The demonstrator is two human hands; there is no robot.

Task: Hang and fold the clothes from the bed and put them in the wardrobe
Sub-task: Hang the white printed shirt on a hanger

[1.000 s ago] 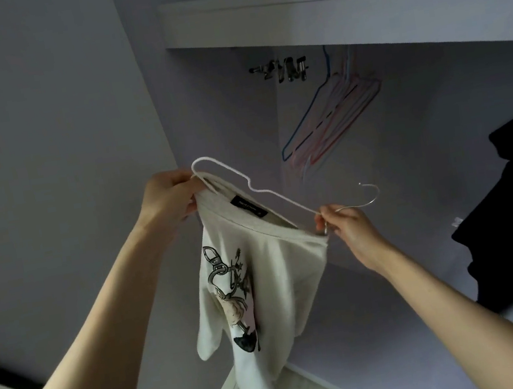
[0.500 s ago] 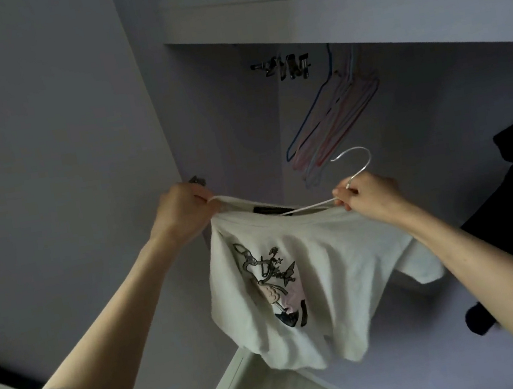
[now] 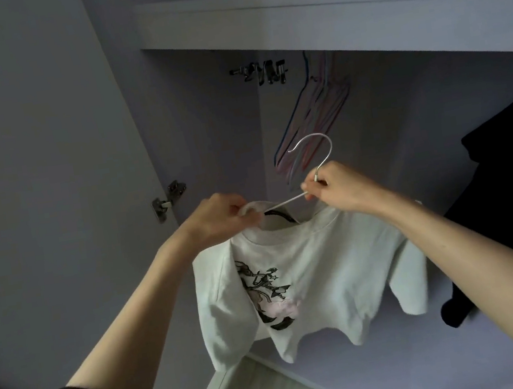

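Observation:
A white T-shirt (image 3: 321,281) with a black and pink print hangs spread out on a white wire hanger (image 3: 318,158) inside the open wardrobe. My left hand (image 3: 218,218) pinches the shirt's collar at its left side. My right hand (image 3: 336,189) grips the hanger at the base of its metal hook, which points up toward the rail. Most of the hanger's frame is hidden inside the shirt.
Several empty coloured wire hangers (image 3: 315,105) hang from the rail under the wardrobe shelf (image 3: 322,21). A black garment (image 3: 510,189) hangs at the right. The wardrobe door (image 3: 48,192) stands open at the left, with a metal hinge (image 3: 168,201).
The hanger turned from tilted to level with its hook pointing up, and the shirt spread out over it. Both hands drew closer together at the collar.

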